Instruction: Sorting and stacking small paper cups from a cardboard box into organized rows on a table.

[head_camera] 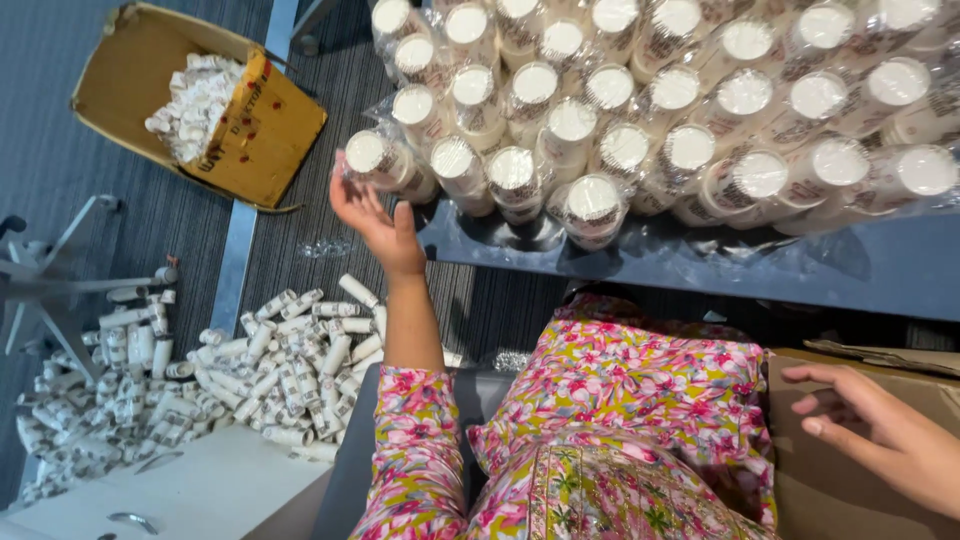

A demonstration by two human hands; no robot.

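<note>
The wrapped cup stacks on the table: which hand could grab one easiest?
Probably the left hand. It is raised at the table's edge, its fingers right by the nearest wrapped cup stack. The right hand hovers open, low over a cardboard box, away from the stacks.

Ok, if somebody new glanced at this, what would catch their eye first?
Probably the heap of plastic-wrapped paper cup stacks on the dark table at top, where the left hand touches one end stack. Next, the pile of small white rolls on the floor at left, and the open cardboard box holding more.
</note>
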